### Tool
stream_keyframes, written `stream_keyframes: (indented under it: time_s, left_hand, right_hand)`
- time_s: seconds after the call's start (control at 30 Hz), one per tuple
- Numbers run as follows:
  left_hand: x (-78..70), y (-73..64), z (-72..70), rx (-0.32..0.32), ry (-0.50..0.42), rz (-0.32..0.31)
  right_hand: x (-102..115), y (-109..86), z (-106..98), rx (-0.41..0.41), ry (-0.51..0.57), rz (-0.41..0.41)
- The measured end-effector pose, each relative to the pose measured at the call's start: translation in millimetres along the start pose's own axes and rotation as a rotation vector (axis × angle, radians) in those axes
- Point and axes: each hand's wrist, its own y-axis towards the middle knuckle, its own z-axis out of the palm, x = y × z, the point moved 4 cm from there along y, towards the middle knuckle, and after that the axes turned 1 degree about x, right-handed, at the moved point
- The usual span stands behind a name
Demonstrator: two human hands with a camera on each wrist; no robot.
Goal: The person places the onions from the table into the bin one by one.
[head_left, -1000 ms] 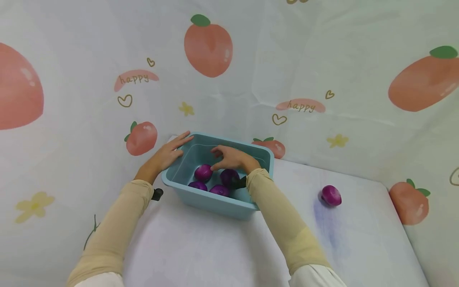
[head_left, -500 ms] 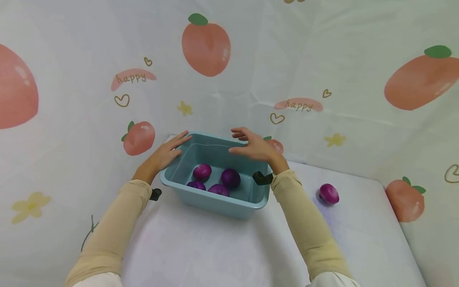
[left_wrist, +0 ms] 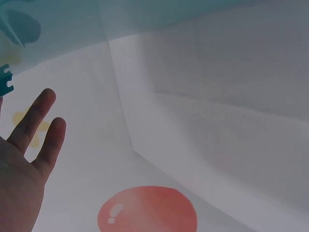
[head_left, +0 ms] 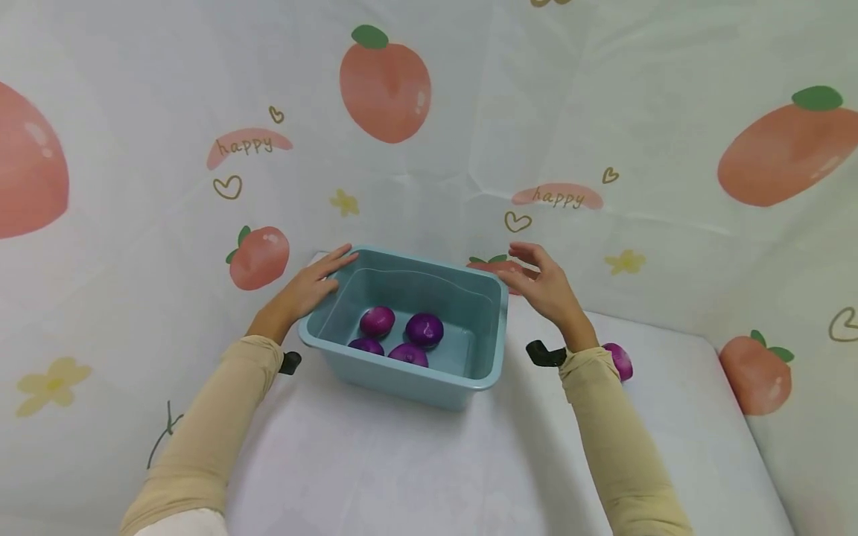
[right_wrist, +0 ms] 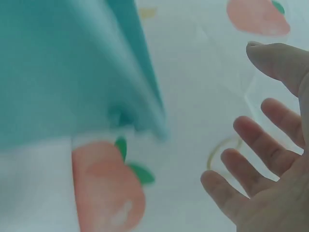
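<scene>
A blue-grey plastic bin [head_left: 402, 380] stands on the white table, with several red onions [head_left: 424, 330] lying on its floor. My left hand [head_left: 307, 289] rests at the bin's left rim, fingers extended along it; in the left wrist view this hand [left_wrist: 21, 179] shows two straight fingers. Just beyond the bin's back right corner is my right hand [head_left: 546, 286], holding nothing, thumb and fingers spread apart. The right wrist view has that hand [right_wrist: 270, 159] beside the bin's wall [right_wrist: 58, 72]. Another red onion [head_left: 620, 362] lies on the table to the right, partly behind the right sleeve.
A white cloth backdrop [head_left: 456, 97] printed with peaches and "happy" rises behind the bin and along both sides. The white tabletop [head_left: 375, 476] extends in front of the bin and to its right. Dark camera mounts [head_left: 544, 354] stick out at the wrists.
My right hand has come up out of the bin and moved right, past its back right corner. One onion inside has shifted slightly left. The left hand stays at the rim.
</scene>
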Motion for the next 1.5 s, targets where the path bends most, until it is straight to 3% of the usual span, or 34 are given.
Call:
stream_keyframes:
  time_s: [0.17, 0.3, 0.6, 0.9, 1.0, 1.5]
  left_hand:
    - [1.5, 0.2, -0.4, -0.015, -0.015, -0.002]
    - [1.4, 0.6, -0.1, -0.015, -0.017, -0.003]
    - [-0.1, -2.0, -1.8, 0.004, -0.006, -0.008]
    - [-1.4, -0.1, -2.4, -0.002, -0.013, -0.014]
    - [-1.1, 1.3, 0.1, 0.0, -0.016, -0.013]
    - [0.4, 2.1, -0.2, -0.002, -0.037, -0.01]
  right_hand:
    - [-24, -14.8, -22, -0.084, -0.086, -0.027]
    - [-47, -30.5, -42, -0.15, -0.12, 0.002]
    - [-103, -82.7, -79, -0.279, -0.151, 0.186]
    - [-149, -121.3, -97, -0.482, -0.098, 0.392]
    - [-163, -130.4, -97, -0.485, -0.073, 0.437]
    - [-211, -146.7, -70, -0.293, -0.002, 0.655]
